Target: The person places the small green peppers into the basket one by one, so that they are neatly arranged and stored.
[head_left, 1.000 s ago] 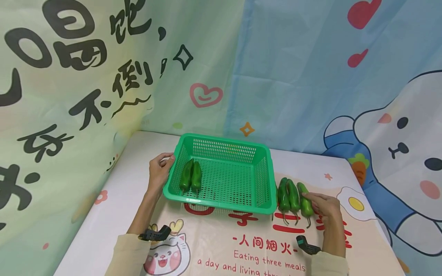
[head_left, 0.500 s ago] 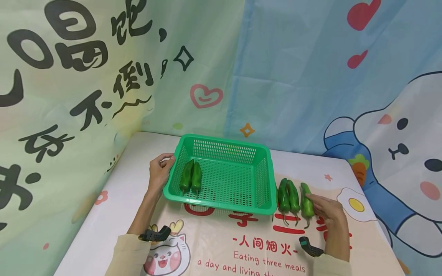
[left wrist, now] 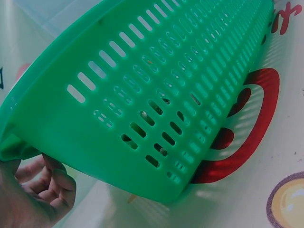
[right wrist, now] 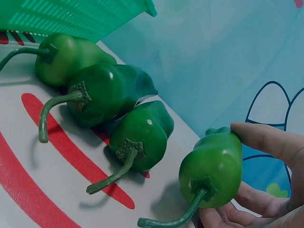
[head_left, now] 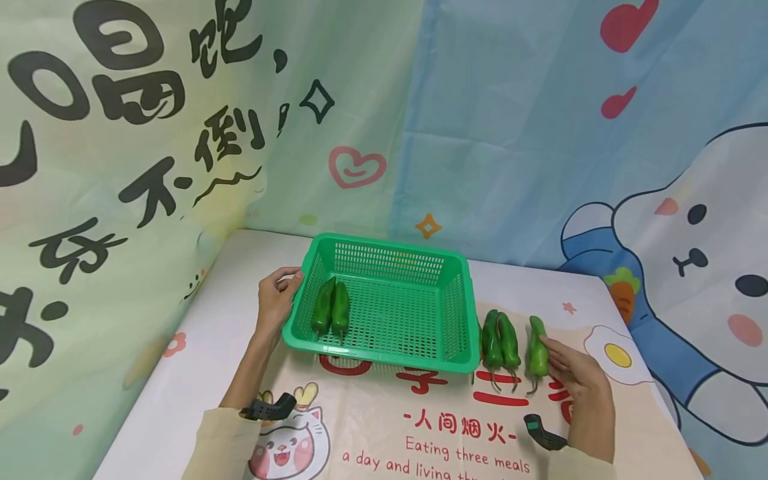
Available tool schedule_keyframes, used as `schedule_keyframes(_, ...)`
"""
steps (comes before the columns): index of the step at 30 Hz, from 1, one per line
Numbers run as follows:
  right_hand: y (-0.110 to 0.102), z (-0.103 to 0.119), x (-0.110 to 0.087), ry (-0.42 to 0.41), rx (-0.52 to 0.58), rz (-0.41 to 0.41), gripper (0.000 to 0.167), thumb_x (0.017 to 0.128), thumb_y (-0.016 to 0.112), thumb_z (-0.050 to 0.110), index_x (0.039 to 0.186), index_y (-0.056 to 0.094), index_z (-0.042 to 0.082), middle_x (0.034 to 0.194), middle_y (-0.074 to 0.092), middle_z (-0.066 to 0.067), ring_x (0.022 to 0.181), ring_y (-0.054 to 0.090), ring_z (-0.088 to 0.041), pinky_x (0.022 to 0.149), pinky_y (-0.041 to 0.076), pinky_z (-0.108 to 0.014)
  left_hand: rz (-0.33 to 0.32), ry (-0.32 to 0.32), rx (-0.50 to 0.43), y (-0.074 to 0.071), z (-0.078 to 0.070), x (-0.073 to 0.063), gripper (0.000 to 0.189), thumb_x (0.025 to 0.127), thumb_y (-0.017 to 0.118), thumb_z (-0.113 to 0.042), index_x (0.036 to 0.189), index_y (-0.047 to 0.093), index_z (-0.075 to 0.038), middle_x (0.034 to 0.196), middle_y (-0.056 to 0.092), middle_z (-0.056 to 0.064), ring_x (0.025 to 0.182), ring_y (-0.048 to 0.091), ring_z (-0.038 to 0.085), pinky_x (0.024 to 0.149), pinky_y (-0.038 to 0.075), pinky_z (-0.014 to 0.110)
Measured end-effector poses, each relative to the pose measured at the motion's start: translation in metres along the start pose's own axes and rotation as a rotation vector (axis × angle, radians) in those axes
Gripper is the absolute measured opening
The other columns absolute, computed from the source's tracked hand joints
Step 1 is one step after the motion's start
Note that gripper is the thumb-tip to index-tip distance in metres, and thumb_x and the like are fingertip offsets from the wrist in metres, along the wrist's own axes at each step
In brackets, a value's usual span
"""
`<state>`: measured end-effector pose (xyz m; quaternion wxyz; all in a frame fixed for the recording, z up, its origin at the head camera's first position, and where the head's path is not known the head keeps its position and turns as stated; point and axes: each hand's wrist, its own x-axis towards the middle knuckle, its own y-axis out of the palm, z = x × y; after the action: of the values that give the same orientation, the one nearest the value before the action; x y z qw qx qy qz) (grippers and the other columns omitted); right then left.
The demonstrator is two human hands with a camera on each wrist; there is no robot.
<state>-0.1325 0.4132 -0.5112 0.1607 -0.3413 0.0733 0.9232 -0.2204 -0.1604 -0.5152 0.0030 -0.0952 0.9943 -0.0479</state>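
Note:
A green plastic basket with slotted walls stands mid-table. My left hand holds its left rim, fingers curled under the lip in the left wrist view; the thumb is mostly hidden there. Inside, against the left wall, two green peppers lie side by side. Right of the basket, my right hand pinches another green pepper between its fingers, stem toward me. Three more peppers rest in a row beside the basket; in the head view the one closest to it is mostly hidden by the basket's wall.
A printed mat with red lettering and cartoon pictures covers part of the white table. Behind and at the sides hangs a decorated cloth backdrop, close to the table's back edge.
My right hand has moved a little to the right with the pepper, widening the gap to the other peppers. The left hand and basket have stayed put.

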Motion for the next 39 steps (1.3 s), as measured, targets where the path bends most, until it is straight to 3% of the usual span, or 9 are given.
schedule_keyframes(4, -0.001, 0.0, -0.002, 0.021, 0.071, 0.029, 0.024, 0.101, 0.081, 0.033, 0.078, 0.072, 0.029, 0.087, 0.074, 0.014, 0.087, 0.072, -0.002, 0.087, 0.064, -0.022, 0.002, 0.003, 0.008, 0.0, -0.001, -0.001, 0.035, 0.113, 0.063, -0.023, 0.134, 0.072, 0.003, 0.097, 0.08, 0.016, 0.071, 0.068, 0.004, 0.066, 0.055, 0.018)
schedule_keyframes(12, -0.001, 0.0, -0.009, 0.056, 0.113, 0.007, 0.023, 0.098, 0.083, 0.041, 0.082, 0.069, 0.032, 0.089, 0.07, 0.014, 0.092, 0.069, -0.004, 0.099, 0.062, -0.023, 0.005, 0.002, 0.013, 0.0, -0.002, -0.001, 0.035, 0.113, 0.062, -0.024, 0.135, 0.071, 0.002, 0.094, 0.08, 0.013, 0.072, 0.068, 0.004, 0.066, 0.054, 0.019)
schedule_keyframes(19, 0.008, 0.004, -0.017, 0.085, 0.194, 0.023, 0.022, 0.097, 0.085, 0.041, 0.079, 0.076, 0.031, 0.095, 0.068, 0.01, 0.096, 0.069, -0.007, 0.115, 0.05, -0.029, 0.006, 0.0, 0.008, 0.0, -0.002, -0.001, 0.036, 0.113, 0.062, -0.024, 0.136, 0.071, 0.003, 0.1, 0.08, 0.02, 0.073, 0.068, 0.003, 0.067, 0.055, 0.018)
schedule_keyframes(24, 0.017, 0.002, -0.017, 0.088, 0.251, 0.06, 0.02, 0.099, 0.082, 0.038, 0.082, 0.079, 0.031, 0.1, 0.067, 0.009, 0.103, 0.068, -0.007, 0.11, 0.056, -0.026, 0.012, -0.01, 0.002, -0.001, -0.004, -0.002, 0.037, 0.113, 0.062, -0.025, 0.137, 0.07, 0.002, 0.096, 0.081, 0.013, 0.072, 0.068, 0.003, 0.065, 0.054, 0.018)
schedule_keyframes(30, 0.024, 0.001, -0.019, 0.087, 0.279, 0.062, 0.018, 0.099, 0.083, 0.036, 0.083, 0.078, 0.027, 0.096, 0.071, 0.007, 0.099, 0.072, -0.007, 0.102, 0.061, -0.025, 0.014, -0.006, -0.008, -0.001, -0.003, -0.002, 0.036, 0.113, 0.063, -0.024, 0.135, 0.071, 0.003, 0.089, 0.08, 0.008, 0.069, 0.067, 0.003, 0.064, 0.054, 0.019)
schedule_keyframes(39, 0.037, 0.006, -0.027, 0.071, 0.274, 0.087, 0.017, 0.101, 0.081, 0.035, 0.085, 0.078, 0.029, 0.099, 0.07, 0.007, 0.102, 0.071, -0.008, 0.102, 0.061, -0.026, 0.009, 0.005, -0.002, -0.001, -0.002, -0.002, 0.035, 0.113, 0.062, -0.023, 0.136, 0.071, 0.003, 0.099, 0.08, 0.018, 0.071, 0.068, 0.003, 0.066, 0.055, 0.019)
